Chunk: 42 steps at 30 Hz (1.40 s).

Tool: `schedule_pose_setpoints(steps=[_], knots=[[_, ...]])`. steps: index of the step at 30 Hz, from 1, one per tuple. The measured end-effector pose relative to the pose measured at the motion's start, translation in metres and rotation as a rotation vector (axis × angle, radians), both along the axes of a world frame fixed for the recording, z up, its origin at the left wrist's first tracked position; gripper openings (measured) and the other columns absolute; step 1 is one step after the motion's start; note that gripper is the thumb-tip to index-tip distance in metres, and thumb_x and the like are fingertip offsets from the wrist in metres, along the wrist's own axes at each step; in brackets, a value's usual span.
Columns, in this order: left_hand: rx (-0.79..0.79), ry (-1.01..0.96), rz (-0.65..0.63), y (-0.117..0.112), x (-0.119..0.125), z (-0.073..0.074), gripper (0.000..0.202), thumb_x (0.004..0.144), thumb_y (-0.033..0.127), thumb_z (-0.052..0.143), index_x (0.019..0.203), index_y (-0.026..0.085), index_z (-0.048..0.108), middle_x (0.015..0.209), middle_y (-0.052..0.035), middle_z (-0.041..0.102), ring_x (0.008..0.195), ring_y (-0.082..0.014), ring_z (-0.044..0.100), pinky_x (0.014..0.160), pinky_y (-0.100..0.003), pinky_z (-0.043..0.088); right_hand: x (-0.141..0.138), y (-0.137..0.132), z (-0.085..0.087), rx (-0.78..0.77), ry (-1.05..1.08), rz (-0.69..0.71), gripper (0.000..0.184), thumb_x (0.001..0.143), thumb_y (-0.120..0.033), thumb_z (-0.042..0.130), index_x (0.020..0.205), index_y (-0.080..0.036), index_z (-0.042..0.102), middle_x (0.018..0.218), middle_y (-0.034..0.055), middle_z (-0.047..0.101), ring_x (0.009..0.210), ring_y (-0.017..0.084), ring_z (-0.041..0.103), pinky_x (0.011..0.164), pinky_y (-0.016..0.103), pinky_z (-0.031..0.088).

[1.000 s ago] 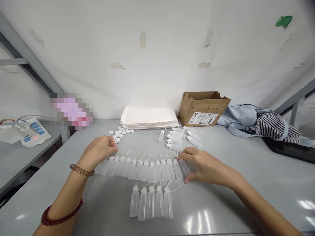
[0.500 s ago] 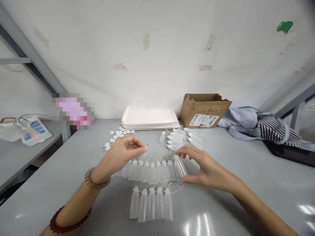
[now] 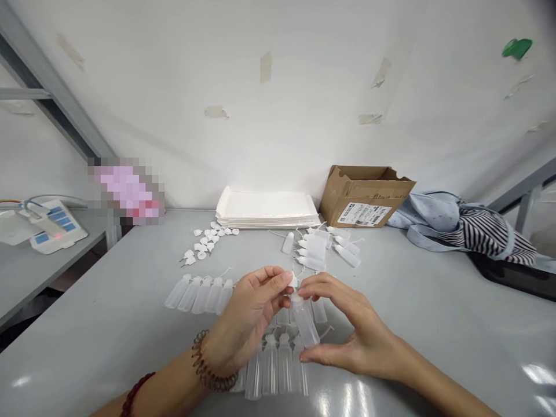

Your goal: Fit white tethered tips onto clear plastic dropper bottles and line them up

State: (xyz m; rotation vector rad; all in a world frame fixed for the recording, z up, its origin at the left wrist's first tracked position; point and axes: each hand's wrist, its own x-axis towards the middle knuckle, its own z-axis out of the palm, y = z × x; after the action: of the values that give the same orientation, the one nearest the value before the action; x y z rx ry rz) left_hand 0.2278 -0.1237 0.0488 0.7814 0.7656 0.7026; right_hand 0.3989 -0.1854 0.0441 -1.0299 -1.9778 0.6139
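Observation:
My left hand (image 3: 264,301) pinches a small white needle-tip cap (image 3: 293,282), its thin metal needle pointing up, at the mouth of a clear plastic squeeze bottle (image 3: 305,324). That bottle leans in my right hand (image 3: 343,315), held between the thumb at its base and the fingers at its neck. Whether cap and neck touch is hard to tell. Below and behind my hands lie rows of similar bottles with thin strap stoppers, one row (image 3: 204,295) reaching left and a nearer row (image 3: 270,368) in front. My hands hide part of both rows.
Several loose needle caps (image 3: 208,238) lie at the back left. Bottles with needle caps (image 3: 313,249) lie before a cardboard box (image 3: 369,194). White padded envelopes (image 3: 267,208) are stacked against the wall. A blue bag (image 3: 425,214) rests at right, a device (image 3: 58,226) on the left table.
My left hand has moved right and down, bringing the needle cap to the bottle's mouth. My right hand has shifted slightly left and toward me, carrying the bottle out of the back row.

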Motion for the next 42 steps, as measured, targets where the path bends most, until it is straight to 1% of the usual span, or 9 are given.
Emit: schedule_pose_setpoints(steps=[5, 13, 18, 22, 26, 29, 33, 38, 42], knots=[[0.015, 0.003, -0.009, -0.004, -0.001, 0.001, 0.021, 0.073, 0.033, 0.075, 0.072, 0.015, 0.063, 0.068, 0.0014, 0.053, 0.064, -0.0088, 0.046, 0.067, -0.021, 0.044, -0.001, 0.001, 0.0, 0.012, 0.014, -0.036, 0.057, 0.067, -0.032, 0.08, 0.115, -0.026, 0.05, 0.103, 0.005, 0.059, 0.094, 0.02, 0.058, 0.081, 0.031, 0.05], [0.15, 0.114, -0.068, 0.002, -0.005, 0.002, 0.017, 0.069, 0.03, 0.076, 0.08, 0.017, 0.072, 0.082, -0.0021, 0.064, 0.068, -0.0108, 0.05, 0.073, -0.025, 0.044, 0.001, -0.002, 0.0, -0.023, 0.046, -0.055, 0.049, 0.067, -0.033, 0.079, 0.106, -0.026, 0.05, 0.102, 0.0055, 0.059, 0.094, 0.022, 0.058, 0.08, 0.035, 0.05], [0.248, 0.123, -0.113, 0.007, -0.007, 0.002, 0.011, 0.073, 0.029, 0.073, 0.077, 0.018, 0.073, 0.084, -0.0021, 0.065, 0.072, -0.0119, 0.052, 0.075, -0.026, 0.045, 0.004, -0.001, 0.002, -0.158, 0.118, -0.025, 0.046, 0.066, -0.025, 0.08, 0.104, -0.024, 0.054, 0.102, 0.0048, 0.06, 0.092, 0.02, 0.058, 0.079, 0.033, 0.05], [0.276, 0.131, -0.119, 0.005, -0.007, 0.0, 0.012, 0.073, 0.029, 0.073, 0.079, 0.019, 0.073, 0.08, -0.0014, 0.067, 0.073, -0.0127, 0.056, 0.076, -0.026, 0.046, 0.004, 0.002, -0.002, -0.292, 0.303, -0.01, 0.033, 0.072, -0.022, 0.076, 0.1, -0.022, 0.059, 0.099, 0.0045, 0.064, 0.093, 0.019, 0.062, 0.081, 0.033, 0.053], [0.306, 0.182, -0.084, 0.002, -0.006, -0.003, 0.014, 0.073, 0.03, 0.074, 0.082, 0.02, 0.073, 0.08, -0.0019, 0.069, 0.077, -0.0144, 0.06, 0.076, -0.025, 0.047, -0.002, 0.003, -0.008, -0.436, 0.462, -0.056, 0.028, 0.071, -0.024, 0.077, 0.095, -0.021, 0.063, 0.093, 0.0038, 0.069, 0.089, 0.019, 0.068, 0.081, 0.034, 0.057], [0.326, 0.183, -0.054, 0.001, -0.006, -0.005, 0.014, 0.072, 0.03, 0.075, 0.081, 0.019, 0.072, 0.079, -0.0022, 0.07, 0.078, -0.0151, 0.062, 0.075, -0.025, 0.048, -0.006, 0.001, -0.01, -0.456, 0.505, -0.106, 0.023, 0.071, -0.025, 0.076, 0.09, -0.019, 0.065, 0.087, 0.004, 0.07, 0.083, 0.019, 0.069, 0.076, 0.033, 0.058], [0.312, 0.124, -0.018, -0.001, -0.005, -0.002, 0.015, 0.072, 0.029, 0.075, 0.081, 0.018, 0.07, 0.078, -0.0025, 0.07, 0.074, -0.0149, 0.062, 0.073, -0.026, 0.05, -0.008, -0.003, -0.008, -0.474, 0.586, -0.151, 0.023, 0.072, -0.024, 0.075, 0.09, -0.02, 0.062, 0.08, 0.002, 0.069, 0.078, 0.016, 0.069, 0.072, 0.029, 0.058], [0.301, 0.109, 0.017, -0.005, -0.003, 0.005, 0.014, 0.073, 0.025, 0.073, 0.082, 0.015, 0.068, 0.073, -0.0018, 0.068, 0.071, -0.0137, 0.063, 0.071, -0.025, 0.052, -0.01, -0.005, -0.006, -0.517, 0.677, -0.164, 0.022, 0.076, -0.026, 0.073, 0.085, -0.022, 0.053, 0.093, 0.001, 0.066, 0.077, 0.012, 0.068, 0.071, 0.025, 0.055], [0.37, 0.191, 0.057, -0.004, -0.003, 0.004, 0.015, 0.072, 0.023, 0.074, 0.084, 0.016, 0.068, 0.079, -0.0024, 0.07, 0.079, -0.0153, 0.065, 0.075, -0.025, 0.053, -0.009, -0.006, -0.007, -0.448, 0.6, -0.219, 0.023, 0.079, -0.025, 0.069, 0.086, -0.024, 0.047, 0.094, -0.0006, 0.067, 0.08, 0.012, 0.068, 0.071, 0.024, 0.055]])
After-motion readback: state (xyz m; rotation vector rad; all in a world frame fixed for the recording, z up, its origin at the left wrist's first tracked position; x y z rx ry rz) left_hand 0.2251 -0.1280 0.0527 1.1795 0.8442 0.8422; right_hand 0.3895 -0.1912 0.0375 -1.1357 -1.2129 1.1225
